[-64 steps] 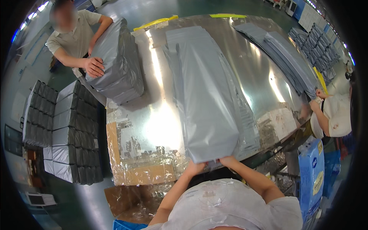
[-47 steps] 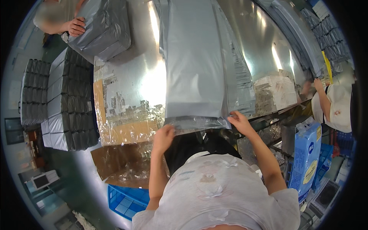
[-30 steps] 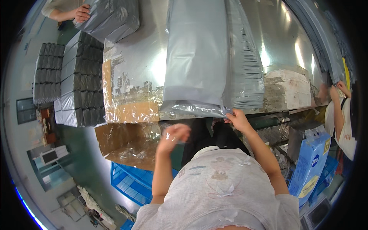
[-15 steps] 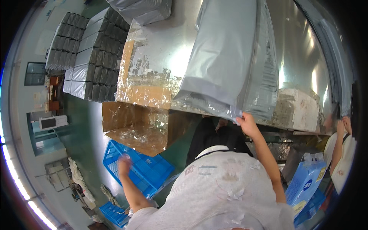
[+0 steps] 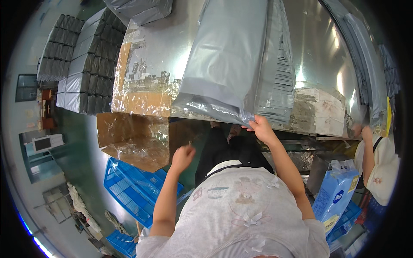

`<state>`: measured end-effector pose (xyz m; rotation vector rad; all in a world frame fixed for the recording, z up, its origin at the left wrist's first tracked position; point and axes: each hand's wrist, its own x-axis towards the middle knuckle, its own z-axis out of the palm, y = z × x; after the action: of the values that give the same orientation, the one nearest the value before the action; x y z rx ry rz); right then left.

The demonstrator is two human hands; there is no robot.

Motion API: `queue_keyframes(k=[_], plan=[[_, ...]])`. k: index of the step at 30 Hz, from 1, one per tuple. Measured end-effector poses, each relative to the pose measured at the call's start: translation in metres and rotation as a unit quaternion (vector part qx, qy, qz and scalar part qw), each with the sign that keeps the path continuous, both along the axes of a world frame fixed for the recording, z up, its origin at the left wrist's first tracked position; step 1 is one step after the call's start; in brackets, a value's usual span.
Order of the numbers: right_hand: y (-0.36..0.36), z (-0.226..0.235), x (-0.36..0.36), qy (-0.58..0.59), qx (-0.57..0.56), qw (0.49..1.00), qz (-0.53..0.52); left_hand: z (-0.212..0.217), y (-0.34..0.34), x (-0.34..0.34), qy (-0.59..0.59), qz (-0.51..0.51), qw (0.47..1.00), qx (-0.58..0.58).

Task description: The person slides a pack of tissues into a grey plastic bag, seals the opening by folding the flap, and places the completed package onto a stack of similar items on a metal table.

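Note:
A stack of long grey plastic bags [image 5: 223, 56] lies on the metal table [image 5: 307, 51], with its near end at the table's front edge. My right hand [image 5: 261, 128] pinches the near corner of the top bag. Beneath it, the edges of more bags [image 5: 282, 69] fan out on the right. My left hand [image 5: 183, 158] is closed and held in front of my body, to the right of the open cardboard box [image 5: 142, 137]. What its fingers hold, if anything, is hidden.
Blue plastic crates [image 5: 133, 185] stand on the floor at left. Tied grey bundles [image 5: 86, 69] are piled at the far left. Another grey bundle [image 5: 142, 10] is at the back of the table. At right are a blue package [image 5: 335, 193] and another person's arm [image 5: 368, 150].
My left hand has swung right and up from over the blue crate. My right hand stays on the bag's corner. The whole view has shifted a little.

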<state>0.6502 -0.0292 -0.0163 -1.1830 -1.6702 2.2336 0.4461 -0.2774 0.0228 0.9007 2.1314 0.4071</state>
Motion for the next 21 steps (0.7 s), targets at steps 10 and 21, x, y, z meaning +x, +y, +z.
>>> queue_keyframes(k=[10, 21], plan=[[-0.008, 0.011, 0.008, -0.015, 0.097, 0.995, 0.001, 0.000, 0.180, 0.077, 0.022, -0.144, 0.951, 0.271], [-0.019, -0.004, 0.008, 0.006, 0.042, 0.998, -0.047, -0.001, 0.150, 0.049, -0.157, -0.023, 0.954, 0.253]])
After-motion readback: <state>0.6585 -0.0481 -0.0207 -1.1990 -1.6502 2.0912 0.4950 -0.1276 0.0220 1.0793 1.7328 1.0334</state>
